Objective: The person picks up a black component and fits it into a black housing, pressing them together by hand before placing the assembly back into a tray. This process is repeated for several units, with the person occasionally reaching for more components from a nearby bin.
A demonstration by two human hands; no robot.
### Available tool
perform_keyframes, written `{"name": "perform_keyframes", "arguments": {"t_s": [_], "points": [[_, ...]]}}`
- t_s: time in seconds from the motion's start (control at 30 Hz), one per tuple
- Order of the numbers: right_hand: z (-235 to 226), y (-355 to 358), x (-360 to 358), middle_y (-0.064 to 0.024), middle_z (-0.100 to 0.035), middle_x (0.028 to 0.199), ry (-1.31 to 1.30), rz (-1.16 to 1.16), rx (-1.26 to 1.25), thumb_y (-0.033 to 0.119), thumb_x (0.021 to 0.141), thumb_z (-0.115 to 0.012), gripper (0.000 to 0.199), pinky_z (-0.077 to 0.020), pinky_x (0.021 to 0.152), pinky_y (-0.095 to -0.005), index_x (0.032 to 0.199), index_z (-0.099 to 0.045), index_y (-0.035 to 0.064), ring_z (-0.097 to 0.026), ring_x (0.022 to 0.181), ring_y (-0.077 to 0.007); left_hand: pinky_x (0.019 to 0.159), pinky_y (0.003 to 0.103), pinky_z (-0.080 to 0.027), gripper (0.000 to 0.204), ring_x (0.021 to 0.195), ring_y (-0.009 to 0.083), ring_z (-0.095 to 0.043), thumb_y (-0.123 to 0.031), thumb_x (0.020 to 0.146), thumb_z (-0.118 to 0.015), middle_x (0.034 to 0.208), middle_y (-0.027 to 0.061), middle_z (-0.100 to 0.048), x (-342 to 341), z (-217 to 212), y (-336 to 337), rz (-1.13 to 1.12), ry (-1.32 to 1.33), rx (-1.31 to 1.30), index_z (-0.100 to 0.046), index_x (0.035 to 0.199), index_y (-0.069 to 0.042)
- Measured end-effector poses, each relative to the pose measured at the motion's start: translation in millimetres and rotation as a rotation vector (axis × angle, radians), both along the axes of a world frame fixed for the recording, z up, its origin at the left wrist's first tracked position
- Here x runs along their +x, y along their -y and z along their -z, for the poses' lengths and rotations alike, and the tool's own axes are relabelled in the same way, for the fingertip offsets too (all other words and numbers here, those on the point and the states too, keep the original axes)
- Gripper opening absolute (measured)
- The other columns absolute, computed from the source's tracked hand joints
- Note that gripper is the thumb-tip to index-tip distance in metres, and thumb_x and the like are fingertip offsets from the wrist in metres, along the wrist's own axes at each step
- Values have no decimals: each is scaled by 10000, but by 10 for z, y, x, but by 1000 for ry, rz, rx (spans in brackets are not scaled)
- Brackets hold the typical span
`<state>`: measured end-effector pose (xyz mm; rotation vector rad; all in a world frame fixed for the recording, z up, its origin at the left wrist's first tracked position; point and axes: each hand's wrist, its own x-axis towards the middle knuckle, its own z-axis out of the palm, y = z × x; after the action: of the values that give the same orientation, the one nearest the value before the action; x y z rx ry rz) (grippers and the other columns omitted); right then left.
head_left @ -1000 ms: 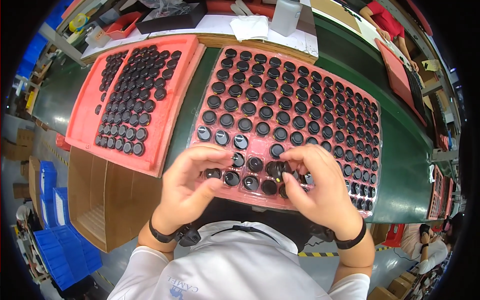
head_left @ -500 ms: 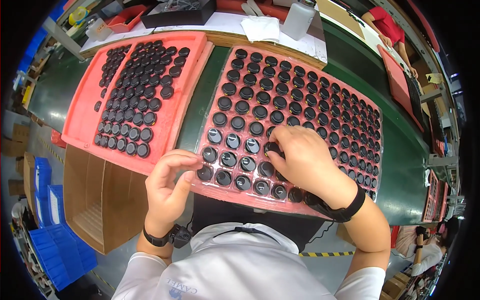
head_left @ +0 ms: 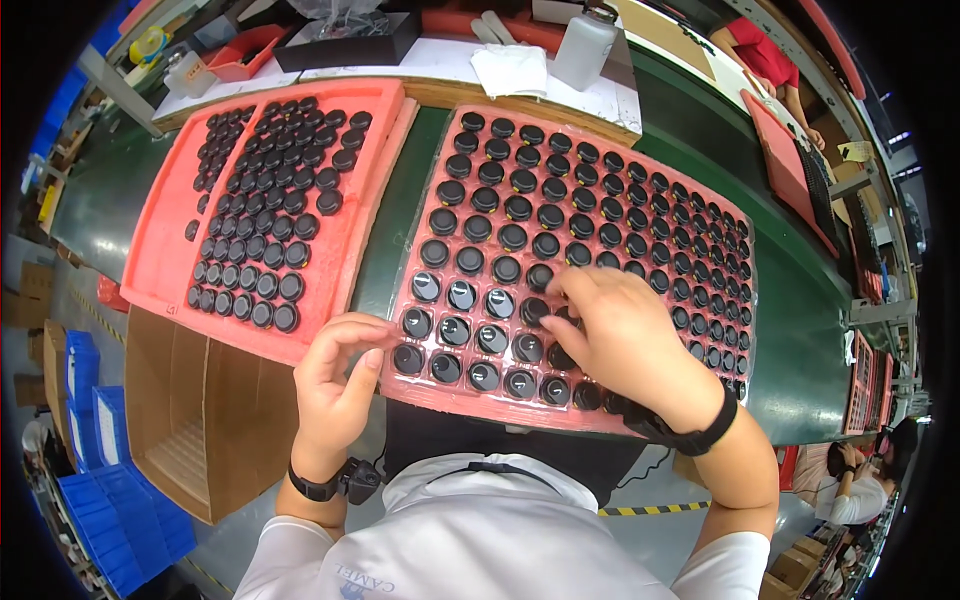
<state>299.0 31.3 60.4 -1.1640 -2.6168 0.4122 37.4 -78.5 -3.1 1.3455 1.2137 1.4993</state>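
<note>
At the far left, blue plastic bins [head_left: 115, 510] blur toward the dark rim of my view. Beside them stands an open brown cardboard box [head_left: 165, 390], its top edge hidden under the shallow pink foam tray [head_left: 165, 260] on the green counter [head_left: 95, 225]. In that tray, small black round pieces [head_left: 285, 318] crowd together, the farthest too bunched for me to tell apart.

My left hand [head_left: 335, 385] is at the near left corner of a second pink tray with a clear plastic liner [head_left: 475, 403]. Its thumb stands wide of the curled fingers, whose tips are near the tray's edge; glare on the liner makes any contact hard to judge.

Rows of black round pieces fill the second tray. My right hand [head_left: 640, 335] bends over them, its fingers narrow, thumb and forefinger just beside a shiny black round piece [head_left: 534, 311] in the near part. I cannot tell whether they grip anything; the hand covers several pieces behind it.

At upper right, a co-worker's red sleeve [head_left: 765, 50] shows, the head cut off.
</note>
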Motion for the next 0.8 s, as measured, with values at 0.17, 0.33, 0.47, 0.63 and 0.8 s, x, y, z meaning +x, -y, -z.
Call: {"name": "perform_keyframes", "arguments": {"t_s": [0.17, 0.33, 0.47, 0.63, 0.8], "points": [[-346, 238, 342, -87, -591, 770, -108, 23, -10, 93, 739, -717, 238, -461, 694, -359, 940, -600, 46, -582, 706, -256, 877, 306, -482, 166, 962, 185, -601, 41, 883, -539, 1058, 135, -584, 16, -10, -24, 10, 6, 6, -570, 1046, 46], [-408, 499, 872, -65, -572, 791, -244, 251, -78, 30, 760, -679, 202, -442, 696, -296, 943, -596, 10, -544, 704, -187, 863, 312, -481, 128, 923, 173, -589, -21, 910, -538, 1050, 132, -598, 50, -88, -53, -14, -56, -19, -571, 1019, 37], [-207, 769, 1545, -48, -564, 839, -422, 673, -29, 11, 836, -606, 129, -428, 713, -251, 959, -583, -17, -520, 752, -121, 849, 298, -485, 139, 926, 165, -591, 9, 898, -540, 1053, 124, -590, 63, -229, -160, 12, -96, 12, -570, 1030, 38], [325, 1134, 2467, -58, -562, 884, -431, 944, 180, 37, 892, -552, 118, -434, 735, -263, 993, -576, -20, -520, 792, -131, 837, 274, -482, 169, 933, 157, -594, 59, 877, -542, 1058, 110, -579, -13, -624, -309, 27, -215, 81, -570, 1043, 38], [876, 1379, 3023, -127, -573, 940, -304, 1079, 391, 38, 884, -541, 127, -427, 806, -359, 993, -572, -18, -533, 871, -266, 821, 271, -488, 162, 926, 137, -594, 39, 881, -551, 1051, 88, -586, -57, -1264, -525, 86, -265, 110, -581, 1038, 23]]}}
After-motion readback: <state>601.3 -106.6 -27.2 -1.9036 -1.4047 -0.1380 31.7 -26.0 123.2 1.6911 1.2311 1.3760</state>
